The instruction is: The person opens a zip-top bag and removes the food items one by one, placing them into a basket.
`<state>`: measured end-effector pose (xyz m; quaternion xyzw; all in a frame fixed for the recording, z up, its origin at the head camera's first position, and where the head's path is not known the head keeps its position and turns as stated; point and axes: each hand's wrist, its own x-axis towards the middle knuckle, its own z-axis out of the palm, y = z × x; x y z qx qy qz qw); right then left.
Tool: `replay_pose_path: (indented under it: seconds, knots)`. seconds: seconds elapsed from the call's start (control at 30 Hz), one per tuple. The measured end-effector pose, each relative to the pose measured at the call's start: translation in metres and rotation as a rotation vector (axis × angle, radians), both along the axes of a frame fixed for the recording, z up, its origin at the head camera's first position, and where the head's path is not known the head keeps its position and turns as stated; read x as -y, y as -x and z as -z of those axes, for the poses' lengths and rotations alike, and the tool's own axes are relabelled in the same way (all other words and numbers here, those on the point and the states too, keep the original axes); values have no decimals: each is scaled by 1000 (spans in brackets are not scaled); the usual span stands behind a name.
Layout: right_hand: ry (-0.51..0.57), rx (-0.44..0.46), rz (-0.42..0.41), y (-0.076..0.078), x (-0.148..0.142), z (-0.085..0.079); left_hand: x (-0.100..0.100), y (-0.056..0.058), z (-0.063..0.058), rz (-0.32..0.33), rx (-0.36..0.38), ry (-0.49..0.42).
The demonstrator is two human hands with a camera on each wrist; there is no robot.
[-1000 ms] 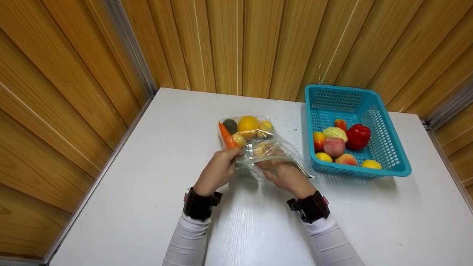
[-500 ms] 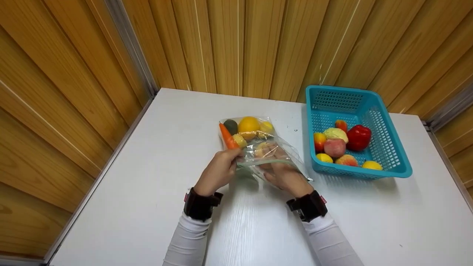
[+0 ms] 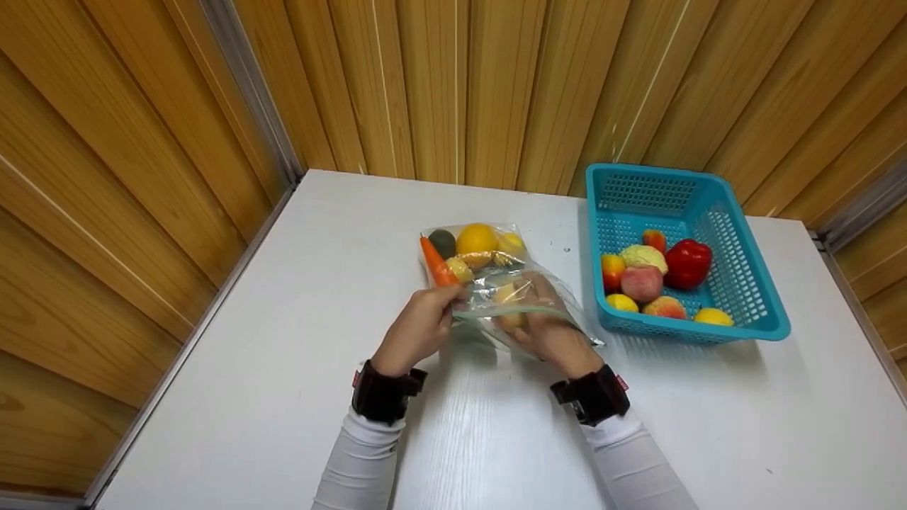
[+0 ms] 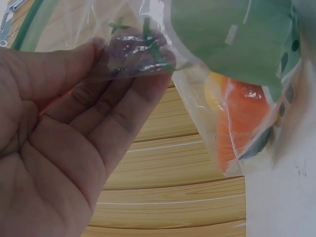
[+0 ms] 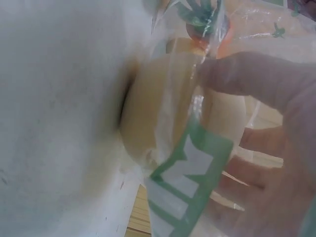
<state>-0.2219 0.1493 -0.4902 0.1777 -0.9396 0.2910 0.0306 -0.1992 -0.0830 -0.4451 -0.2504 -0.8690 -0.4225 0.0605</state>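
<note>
A clear zip-lock bag [image 3: 485,308] with green print lies on the table, its mouth towards me. Inside it are a carrot [image 3: 434,261], a dark green fruit [image 3: 442,244], an orange [image 3: 476,239] and other yellow produce. My left hand [image 3: 415,329] pinches the left side of the bag mouth between thumb and fingers. Through that mouth reaches my right hand [image 3: 556,341], its fingers seen behind plastic. It holds a pale yellow, rounded potato [image 5: 163,103], with the thumb across it and the fingers on its far side. Folds and glare partly hide the potato.
To the right stands a blue plastic basket [image 3: 772,319] holding a red bell pepper [image 3: 689,263], a peach [image 3: 642,283], several lemons and other fruit. Wooden panel walls [image 3: 496,92] rise behind and left of the white table [image 3: 297,340].
Inside the bag, my right fingers have shifted on the potato, which has moved slightly towards me. My left hand keeps its place on the bag edge. The basket has not moved.
</note>
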Motion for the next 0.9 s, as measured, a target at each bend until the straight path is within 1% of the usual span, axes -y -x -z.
replay_pose_path:
  seconds: [0.1,0.17,0.27,0.33,0.4,0.47,0.53,0.77,0.9]
  knots:
    - [-49,82,-10,2,0,-2,0,0,0,1,9,1]
    - [-92,137,3,2,0,-3,0,0,0,2,11,2]
    - [-94,220,37,2,1,-5,0,1,1,5,9,-1]
    - [-70,247,47,1,0,-5,0,1,1,0,1,1]
    - [-54,243,37,0,-1,-4,0,1,1,-6,-5,3]
    - [-36,220,20,-1,-1,-4,0,1,1,-11,-8,7]
    - [-45,193,-1,-2,-2,-4,0,0,1,-11,-12,7]
    - [-20,221,-15,-1,-4,-3,0,1,2,-7,1,1]
    - [-37,142,-41,-1,-3,-3,1,0,1,-7,1,4]
